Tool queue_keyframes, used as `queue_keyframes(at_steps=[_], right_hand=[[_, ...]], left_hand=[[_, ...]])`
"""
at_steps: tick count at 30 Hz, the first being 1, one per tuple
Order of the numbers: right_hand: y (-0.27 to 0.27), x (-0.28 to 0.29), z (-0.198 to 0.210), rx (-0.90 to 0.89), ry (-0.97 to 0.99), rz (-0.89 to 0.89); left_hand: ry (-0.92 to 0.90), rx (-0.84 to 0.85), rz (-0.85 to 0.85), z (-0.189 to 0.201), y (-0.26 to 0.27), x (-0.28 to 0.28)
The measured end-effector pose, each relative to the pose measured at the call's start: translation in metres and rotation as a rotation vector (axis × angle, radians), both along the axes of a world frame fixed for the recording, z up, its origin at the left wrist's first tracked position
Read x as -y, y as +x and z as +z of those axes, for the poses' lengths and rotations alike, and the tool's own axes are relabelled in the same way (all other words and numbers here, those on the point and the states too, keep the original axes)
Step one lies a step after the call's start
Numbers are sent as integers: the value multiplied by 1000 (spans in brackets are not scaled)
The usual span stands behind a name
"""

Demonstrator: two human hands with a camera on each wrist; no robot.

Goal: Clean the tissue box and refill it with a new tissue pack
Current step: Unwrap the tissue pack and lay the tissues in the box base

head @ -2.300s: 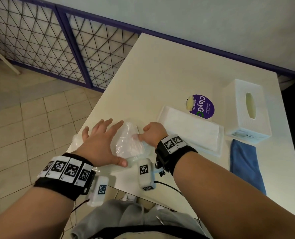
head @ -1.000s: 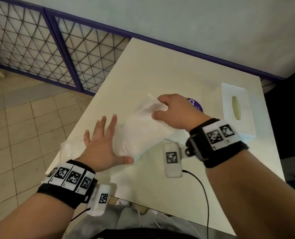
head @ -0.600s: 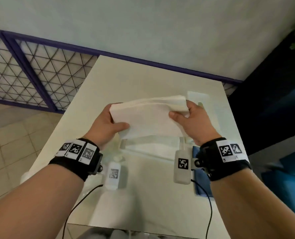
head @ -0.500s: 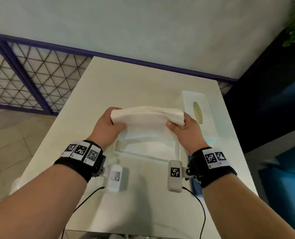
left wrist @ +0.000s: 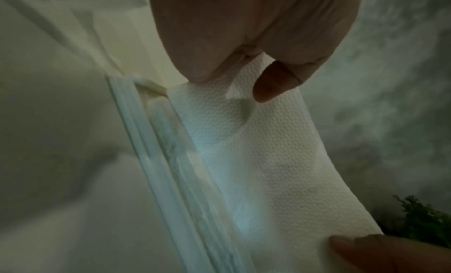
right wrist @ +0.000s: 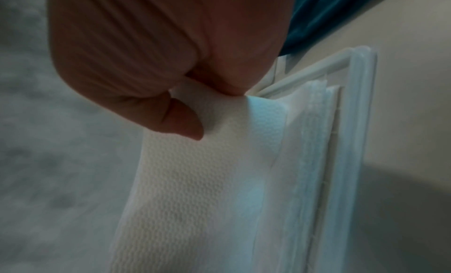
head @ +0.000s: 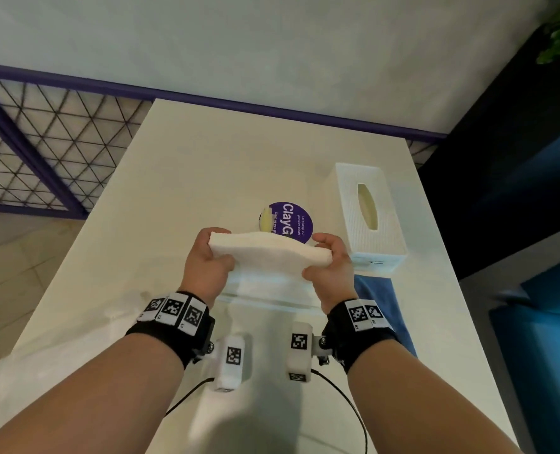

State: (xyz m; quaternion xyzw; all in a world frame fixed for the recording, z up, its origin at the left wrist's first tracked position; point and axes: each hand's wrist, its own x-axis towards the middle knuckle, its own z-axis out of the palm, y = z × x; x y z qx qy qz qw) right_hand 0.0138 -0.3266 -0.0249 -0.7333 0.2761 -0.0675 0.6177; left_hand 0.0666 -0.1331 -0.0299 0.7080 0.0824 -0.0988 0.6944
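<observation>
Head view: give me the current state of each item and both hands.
Tissue stack: unwrapped, held above the base tray.
Base tray: flat on the table.
Tissue box cover: off the tray, slot up.
Blue cloth: lying flat.
Left hand: grips the stack.
Right hand: grips the stack.

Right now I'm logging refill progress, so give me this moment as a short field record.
tissue stack: lifted, sagging in the middle
left hand: grips the stack's left end
right hand: grips its right end
box base: white tray on the table, right under the stack
box cover: off, standing right of the base
blue cloth: flat beside the tray
</observation>
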Motion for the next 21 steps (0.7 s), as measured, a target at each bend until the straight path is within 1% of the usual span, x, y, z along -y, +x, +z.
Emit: queue_keyframes(at_steps=[7,12,15,18,21], right_hand=[[-1,5,-12,-76,-36,-5],[-2,6,-16,-68,-73,9],[-4,6,-16,-81,-66,40],[-2,6,-7,-70,-79,62],[6,16,12,-38,-73,59]], left_hand=[[96,-49,-59,-11,2,-1],[164,12,-26,-14,3,-5],[207,23,-71,-14,1,-5],[258,26,-141,-8,4,-7],[337,60,-149,2,19,-10]])
